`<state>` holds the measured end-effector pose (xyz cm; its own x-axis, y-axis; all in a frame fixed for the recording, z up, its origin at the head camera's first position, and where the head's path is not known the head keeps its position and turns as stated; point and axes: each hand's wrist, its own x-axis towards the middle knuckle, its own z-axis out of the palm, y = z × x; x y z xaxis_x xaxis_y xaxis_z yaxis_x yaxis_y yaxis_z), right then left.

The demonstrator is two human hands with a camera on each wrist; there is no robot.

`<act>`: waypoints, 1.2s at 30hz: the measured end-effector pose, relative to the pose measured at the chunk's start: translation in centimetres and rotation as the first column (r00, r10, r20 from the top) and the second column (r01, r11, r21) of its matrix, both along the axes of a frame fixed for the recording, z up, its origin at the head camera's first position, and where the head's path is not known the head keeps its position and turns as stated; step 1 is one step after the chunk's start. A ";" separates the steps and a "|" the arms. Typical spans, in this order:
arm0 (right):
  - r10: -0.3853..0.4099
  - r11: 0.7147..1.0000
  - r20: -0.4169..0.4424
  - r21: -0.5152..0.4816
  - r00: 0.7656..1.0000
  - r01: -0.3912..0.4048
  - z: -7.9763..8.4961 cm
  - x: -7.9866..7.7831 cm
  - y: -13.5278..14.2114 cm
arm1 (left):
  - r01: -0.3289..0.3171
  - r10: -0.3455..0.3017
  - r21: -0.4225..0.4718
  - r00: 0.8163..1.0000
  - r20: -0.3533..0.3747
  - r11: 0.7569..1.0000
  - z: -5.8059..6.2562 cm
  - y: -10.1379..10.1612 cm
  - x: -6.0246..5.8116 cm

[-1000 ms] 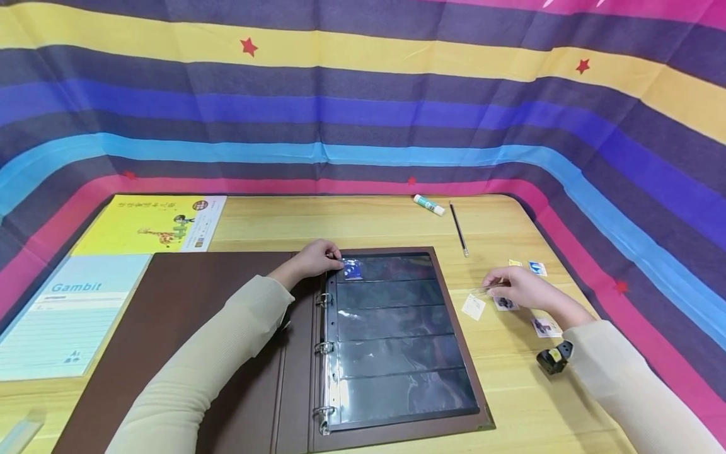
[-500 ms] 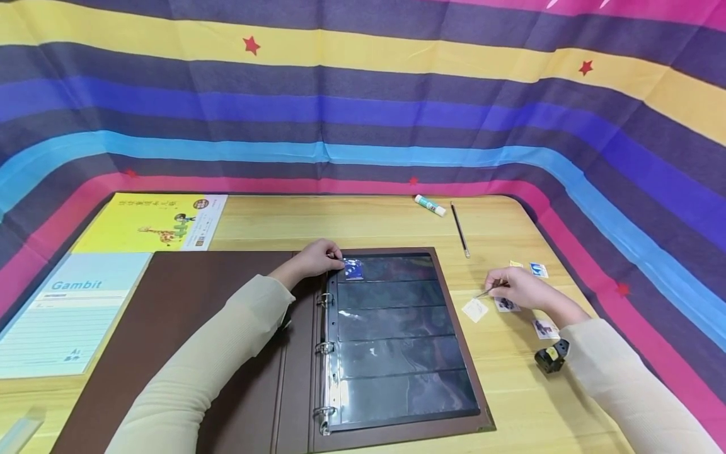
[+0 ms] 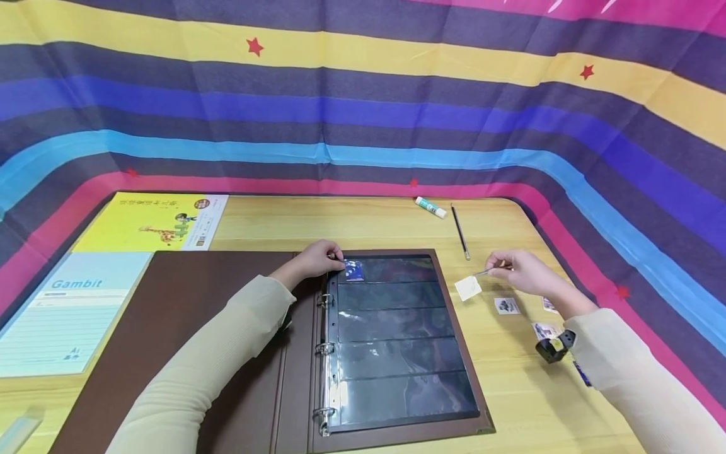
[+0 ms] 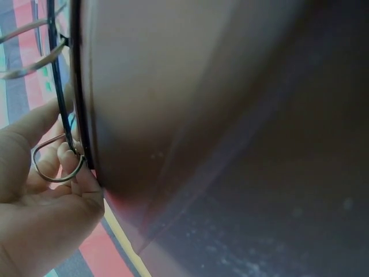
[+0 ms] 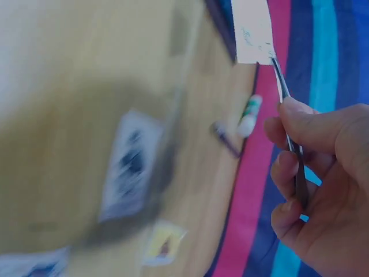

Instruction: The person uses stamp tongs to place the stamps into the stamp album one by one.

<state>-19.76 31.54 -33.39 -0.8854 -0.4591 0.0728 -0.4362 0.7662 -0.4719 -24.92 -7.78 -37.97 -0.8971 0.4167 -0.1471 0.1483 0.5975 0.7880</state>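
My right hand (image 3: 524, 271) grips a pair of tweezers (image 5: 291, 133), whose tips hold a small stamp (image 3: 467, 288) by one corner. The stamp's white back shows, raised over the table just right of the ring binder (image 3: 227, 353). At the top inner corner of the binder's black pocket page (image 3: 391, 328), my left hand (image 3: 316, 258) pinches the page edge. In the left wrist view its fingers (image 4: 66, 156) lie beside the top metal ring (image 4: 43, 173). A blue stamp (image 3: 354, 270) sits in the page's top row, right at the left fingertips.
Several loose stamps lie under and beside the right forearm, including a dark-pictured one (image 3: 507, 306). A glue stick (image 3: 431, 207) and a pencil (image 3: 460, 232) lie at the back. On the left are a yellow booklet (image 3: 153, 221) and a pale blue notebook (image 3: 74, 315).
My right hand has raised the tweezers, with the stamp now lifted off the table and moved slightly up and left. My left hand has stayed at the page corner.
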 end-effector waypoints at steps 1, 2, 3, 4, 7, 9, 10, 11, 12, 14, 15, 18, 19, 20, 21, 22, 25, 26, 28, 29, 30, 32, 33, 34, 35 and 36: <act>-0.013 1.000 0.002 -0.001 1.000 0.013 0.3 -0.2 -0.6 | 0.003 -0.003 -0.001 1.000 -0.001 1.000 0.0 0.0 0.0; -0.022 1.000 -0.001 -0.003 1.000 0.022 0.6 -0.5 -1.2 | 0.006 -0.006 0.000 1.000 -0.003 1.000 0.0 0.0 0.0; -0.031 1.000 -0.002 -0.007 1.000 0.031 0.8 -0.8 -1.9 | 0.007 -0.007 0.000 1.000 -0.004 1.000 0.0 -0.1 0.0; -0.042 0.999 -0.001 -0.013 0.999 0.042 1.1 -1.1 -2.7 | 0.008 -0.008 0.000 1.000 -0.006 1.000 0.0 -0.1 0.0; -0.055 0.998 -0.017 -0.043 0.998 0.055 1.5 -2.1 -5.1 | 0.010 -0.010 0.001 1.000 -0.009 1.000 0.0 -0.1 0.1; -0.068 0.996 -0.033 -0.061 0.997 0.066 1.5 -2.8 -6.8 | 0.011 -0.011 0.003 1.000 -0.008 1.000 0.1 -0.1 0.1; -0.078 0.995 -0.040 -0.067 0.996 0.075 1.5 -3.2 -7.6 | 0.013 -0.013 0.003 1.000 -0.009 1.000 0.1 -0.1 0.1; -0.085 0.994 -0.050 -0.075 0.995 0.081 1.3 -3.6 -8.4 | 0.013 -0.013 0.001 1.000 -0.010 1.000 0.1 -0.1 0.1; -0.099 0.993 -0.054 -0.075 0.994 0.095 1.2 -4.0 -9.1 | 0.015 -0.015 0.000 1.000 -0.010 1.000 0.1 -0.1 0.1; -0.123 0.990 -0.063 -0.077 0.990 0.118 0.8 -4.7 -10.5 | 0.017 -0.017 -0.002 1.000 -0.012 1.000 0.1 0.0 0.2; -0.134 0.989 -0.063 -0.071 0.989 0.129 0.5 -5.0 -11.2 | 0.020 -0.020 0.000 1.000 -0.013 1.000 0.1 0.0 0.2; -0.156 0.986 -0.055 -0.061 0.986 0.153 -0.2 -5.9 -12.9 | 0.029 -0.029 0.004 0.999 -0.018 1.000 0.0 0.0 0.1; -0.159 0.986 -0.050 -0.061 0.986 0.156 -0.4 -6.1 -13.4 | 0.032 -0.032 0.005 0.999 -0.020 0.999 0.0 0.0 0.1; -0.164 0.985 -0.052 -0.057 0.985 0.161 -0.5 -6.3 -13.8 | 0.036 -0.036 0.007 0.999 -0.026 0.999 0.0 0.0 0.0; -0.172 0.984 -0.049 -0.059 0.984 0.169 -0.7 -6.5 -14.2 | 0.037 -0.037 0.008 0.999 -0.026 0.999 -0.1 0.0 0.0; -0.181 0.982 -0.050 -0.063 0.982 0.177 -0.8 -6.6 -14.6 | 0.036 -0.036 0.006 0.999 -0.027 0.999 -0.1 0.1 -0.1; -0.205 0.978 -0.067 -0.056 0.977 0.201 -1.1 -7.0 -15.4 | 0.030 -0.030 0.005 0.999 -0.030 1.000 -0.1 0.1 -0.2; -0.209 0.977 -0.073 -0.050 0.975 0.206 -1.2 -7.1 -15.6 | 0.027 -0.027 0.005 0.999 -0.034 1.000 -0.1 0.1 -0.2; -0.209 0.978 -0.075 -0.043 0.975 0.206 -1.4 -7.2 -15.8 | 0.027 -0.027 0.003 0.999 -0.044 1.000 -0.2 0.0 -0.2; -0.206 0.978 -0.078 -0.037 0.976 0.203 -1.6 -7.2 -15.9 | 0.029 -0.029 0.002 0.998 -0.051 1.000 -0.2 0.0 -0.2; -0.200 0.980 -0.079 -0.033 0.977 0.198 -1.7 -7.2 -16.0 | 0.031 -0.031 0.004 0.998 -0.054 1.000 -0.3 0.0 -0.2; -0.187 0.982 -0.076 -0.030 0.980 0.185 -2.1 -7.1 -16.0 | 0.032 -0.031 0.008 0.998 -0.056 0.999 -0.3 -0.1 -0.2; -0.180 0.984 -0.073 -0.027 0.981 0.179 -2.2 -7.0 -16.1 | 0.031 -0.030 0.010 0.998 -0.056 0.999 -0.3 -0.1 -0.2; -0.174 0.985 -0.070 -0.022 0.982 0.173 -2.4 -6.9 -16.1 | 0.029 -0.029 0.014 0.998 -0.052 0.999 -0.3 -0.1 -0.2; -0.171 0.985 -0.066 -0.015 0.983 0.170 -2.5 -6.8 -16.1 | 0.026 -0.025 0.016 0.998 -0.049 1.000 -0.3 -0.2 -0.2; -0.165 0.986 -0.060 -0.009 0.984 0.165 -2.7 -6.7 -16.1 | 0.025 -0.024 0.020 0.999 -0.048 0.999 -0.3 -0.2 -0.2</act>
